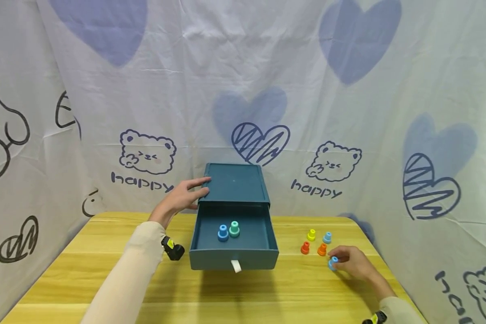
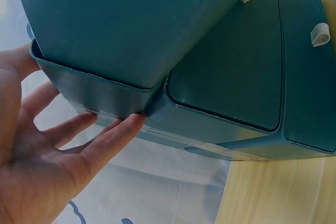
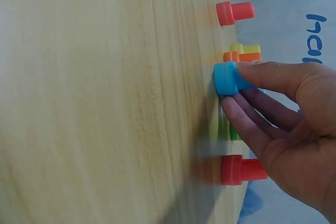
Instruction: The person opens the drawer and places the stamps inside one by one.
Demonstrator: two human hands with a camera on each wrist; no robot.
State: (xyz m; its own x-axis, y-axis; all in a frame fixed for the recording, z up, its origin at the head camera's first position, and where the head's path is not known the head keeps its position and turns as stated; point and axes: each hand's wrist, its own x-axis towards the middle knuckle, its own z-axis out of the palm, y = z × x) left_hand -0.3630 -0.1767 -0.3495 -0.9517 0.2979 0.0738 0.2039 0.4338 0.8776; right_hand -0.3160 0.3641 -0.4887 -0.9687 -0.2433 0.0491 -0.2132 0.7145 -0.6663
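Observation:
My left hand [image 1: 181, 197] lies against the left side of a dark teal drawer cabinet [image 1: 235, 182], its fingers extended. The left wrist view shows those fingertips [image 2: 137, 118] touching the cabinet's side wall. The top drawer [image 1: 233, 259] is pulled out; a blue peg [image 1: 223, 233] and a mint green peg [image 1: 234, 229] stand upright in it. At the right, my right hand [image 1: 353, 262] pinches a light blue stepped toy peg [image 3: 226, 78] between thumb and fingers, close to the tabletop. Its narrow end is partly covered by the thumb.
By the right hand stand a yellow peg [image 1: 311, 235], a light blue peg [image 1: 327, 237], a red peg [image 1: 305, 248] and an orange peg [image 1: 321, 249]. Below the pulled-out drawer, closed drawers [image 2: 226, 61] have white tabs. A printed cloth [image 1: 243, 90] hangs behind the wooden table [image 1: 117, 252].

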